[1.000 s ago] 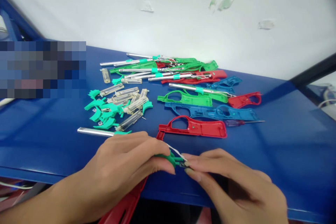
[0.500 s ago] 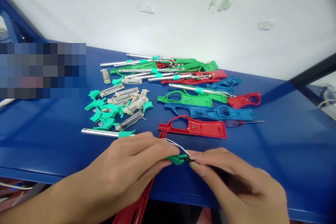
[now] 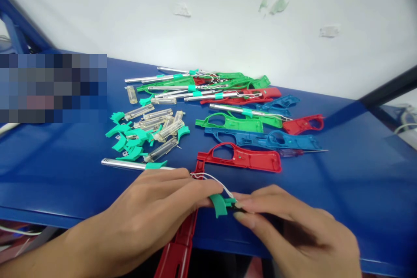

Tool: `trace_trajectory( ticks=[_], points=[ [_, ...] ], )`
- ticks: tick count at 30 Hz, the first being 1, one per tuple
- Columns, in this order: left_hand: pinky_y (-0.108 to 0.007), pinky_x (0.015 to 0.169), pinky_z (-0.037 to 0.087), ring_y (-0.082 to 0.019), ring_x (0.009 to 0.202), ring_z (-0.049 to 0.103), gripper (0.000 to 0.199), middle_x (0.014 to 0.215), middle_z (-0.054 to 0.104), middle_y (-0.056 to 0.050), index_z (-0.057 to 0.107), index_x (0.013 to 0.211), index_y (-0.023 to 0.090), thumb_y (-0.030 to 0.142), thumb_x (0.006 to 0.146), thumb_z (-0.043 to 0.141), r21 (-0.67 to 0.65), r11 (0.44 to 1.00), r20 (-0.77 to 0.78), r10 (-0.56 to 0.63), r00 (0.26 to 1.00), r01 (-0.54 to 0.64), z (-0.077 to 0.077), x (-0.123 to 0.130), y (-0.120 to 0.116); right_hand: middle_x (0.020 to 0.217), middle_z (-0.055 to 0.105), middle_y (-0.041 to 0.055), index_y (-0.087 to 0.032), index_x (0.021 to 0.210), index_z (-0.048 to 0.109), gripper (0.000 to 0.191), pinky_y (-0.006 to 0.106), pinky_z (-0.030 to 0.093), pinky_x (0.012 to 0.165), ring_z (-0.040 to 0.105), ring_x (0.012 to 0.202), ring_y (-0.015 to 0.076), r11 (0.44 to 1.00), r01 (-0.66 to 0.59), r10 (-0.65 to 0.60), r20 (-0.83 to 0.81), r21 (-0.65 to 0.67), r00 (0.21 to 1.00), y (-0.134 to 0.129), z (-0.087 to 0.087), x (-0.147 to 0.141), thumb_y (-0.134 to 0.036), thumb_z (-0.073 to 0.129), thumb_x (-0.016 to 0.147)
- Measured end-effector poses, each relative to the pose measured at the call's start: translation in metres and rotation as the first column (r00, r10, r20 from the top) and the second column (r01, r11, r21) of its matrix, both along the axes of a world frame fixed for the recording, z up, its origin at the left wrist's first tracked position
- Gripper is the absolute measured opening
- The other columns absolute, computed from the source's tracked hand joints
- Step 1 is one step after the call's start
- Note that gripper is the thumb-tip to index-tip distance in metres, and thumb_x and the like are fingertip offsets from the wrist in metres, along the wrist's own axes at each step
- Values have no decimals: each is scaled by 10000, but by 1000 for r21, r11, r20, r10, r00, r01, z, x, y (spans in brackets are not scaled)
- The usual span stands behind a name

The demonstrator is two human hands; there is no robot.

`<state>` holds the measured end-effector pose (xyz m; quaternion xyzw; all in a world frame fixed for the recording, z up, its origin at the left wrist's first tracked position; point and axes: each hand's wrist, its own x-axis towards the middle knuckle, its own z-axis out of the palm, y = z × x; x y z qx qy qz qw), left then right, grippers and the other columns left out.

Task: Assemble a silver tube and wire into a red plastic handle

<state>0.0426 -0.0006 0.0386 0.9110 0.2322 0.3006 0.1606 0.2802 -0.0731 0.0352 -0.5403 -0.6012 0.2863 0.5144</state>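
Observation:
My left hand (image 3: 156, 208) is closed, its thumb and fingers pinching a green curved trigger (image 3: 220, 205) at the front of the table. My right hand (image 3: 293, 226) pinches a small black part (image 3: 239, 209) against the trigger's narrow end; the fingers mostly cover it. White wires (image 3: 211, 177) run from behind my left hand to that black part. A silver lighter tube (image 3: 124, 164) with a green piece (image 3: 156, 165) lies just beyond my left hand. Beneath the left hand, a red handle shell (image 3: 177, 243) reaches over the table's front edge, partly hidden.
Loose green triggers (image 3: 132, 153) and clear fuel tanks (image 3: 161, 150) are heaped at centre left. Red (image 3: 257, 160), blue (image 3: 254, 138) and green handle shells (image 3: 241, 122) lie beyond my right hand, beside a screwdriver (image 3: 291, 153). Several wired silver tubes (image 3: 176, 88) are piled near the white wall.
The green trigger has turned and sits slightly lower, showing more of its curved face. Both hands have shifted a little. The red shell beneath has moved slightly right.

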Motion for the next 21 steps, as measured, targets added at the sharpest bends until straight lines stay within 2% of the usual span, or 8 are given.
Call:
trace_trajectory(
  ticks=[4, 7, 10, 15, 21],
  points=[
    [-152, 692, 592, -102, 726, 769, 305, 918, 824, 96, 674, 1147, 304, 85, 1095, 468, -94, 994, 5, 50, 999, -49, 4, 4, 0, 784, 859, -95, -328, 870, 838, 219, 119, 673, 640, 854, 651, 169, 996, 52, -59, -92, -70, 994, -1, 1, 0, -148, 934, 791],
    [-136, 707, 599, -97, 751, 779, 296, 940, 830, 90, 670, 1113, 292, 70, 1065, 479, -96, 995, 26, 30, 999, -27, 7, 6, 1, 779, 859, -102, -327, 850, 835, 222, 107, 666, 644, 856, 659, 163, 996, 12, -21, -98, -91, 995, 0, 1, 1, -134, 931, 795],
    [-126, 713, 597, -94, 770, 783, 279, 955, 831, 85, 653, 1108, 283, 64, 1056, 488, -83, 996, 39, 16, 999, -12, 9, 6, 1, 827, 873, -95, -335, 849, 844, 242, 128, 685, 706, 863, 715, 149, 998, -23, 19, -85, -53, 996, 2, 0, 1, -101, 904, 825],
    [-107, 819, 589, -73, 820, 782, 292, 1011, 836, 86, 642, 1155, 277, 42, 1075, 487, -77, 997, 50, -8, 999, 12, 8, 5, 1, 805, 864, -67, -310, 800, 836, 211, 170, 694, 671, 832, 697, 147, 999, -33, 33, -108, -4, 994, 4, -1, 0, -121, 927, 816],
    [-140, 819, 576, -80, 852, 782, 269, 1015, 824, 46, 627, 1180, 242, 112, 1177, 392, -31, 999, 50, -33, 998, 34, 3, 3, 2, 783, 857, -72, -316, 801, 849, 234, 170, 683, 650, 807, 677, 136, 999, -35, 36, -90, 9, 995, 1, -1, 2, -95, 923, 816]
  ],
)
